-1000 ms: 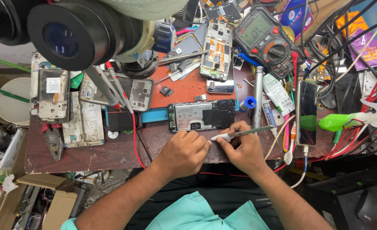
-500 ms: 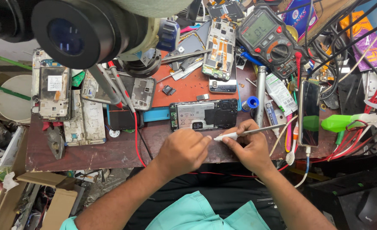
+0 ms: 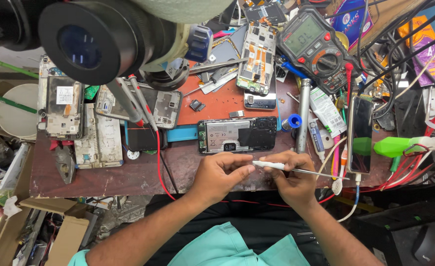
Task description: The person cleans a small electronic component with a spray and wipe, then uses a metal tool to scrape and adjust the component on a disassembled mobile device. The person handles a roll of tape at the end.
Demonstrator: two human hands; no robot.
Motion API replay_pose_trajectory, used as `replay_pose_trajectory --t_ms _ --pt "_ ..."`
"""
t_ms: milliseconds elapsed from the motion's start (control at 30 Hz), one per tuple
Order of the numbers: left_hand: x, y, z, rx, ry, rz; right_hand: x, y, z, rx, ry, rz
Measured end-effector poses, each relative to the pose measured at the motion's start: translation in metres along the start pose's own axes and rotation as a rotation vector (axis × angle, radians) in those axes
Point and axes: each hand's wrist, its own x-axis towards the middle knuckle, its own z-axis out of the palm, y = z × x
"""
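Crowded with boards, cables and tools, the dark red-brown wooden workbench (image 3: 104,175) leaves bare room only along its near edge, where both hands work. The opened black smartphone with its back cover off (image 3: 237,135) lies flat just beyond them, innards exposed — untouched now. The left hand (image 3: 221,173) and right hand (image 3: 296,181) pinch a thin white-handled metal probe (image 3: 286,168) between closed fingertips — possibly fitting its tip. A grey multimeter (image 3: 316,42) sits well apart.

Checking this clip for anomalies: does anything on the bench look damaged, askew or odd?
Nothing looks spilled. The black opened phone with its back cover off lies level above the hands. Several more stripped phone frames lie scattered at the left. Both hands, left and right, hold a thin white-handled tool between them.
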Motion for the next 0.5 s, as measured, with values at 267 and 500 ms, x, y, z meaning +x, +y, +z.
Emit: replay_pose_trajectory --t_ms 267,500 --pt "0.0018 -0.0029 -0.0015 0.001 -0.008 0.003 0.0007 -0.0010 0.0025 -0.003 -0.001 0.026" --pt "0.0027 -0.0018 0.0005 -0.043 0.028 -0.044 -0.0018 -0.0016 0.0073 -0.034 0.021 0.049"
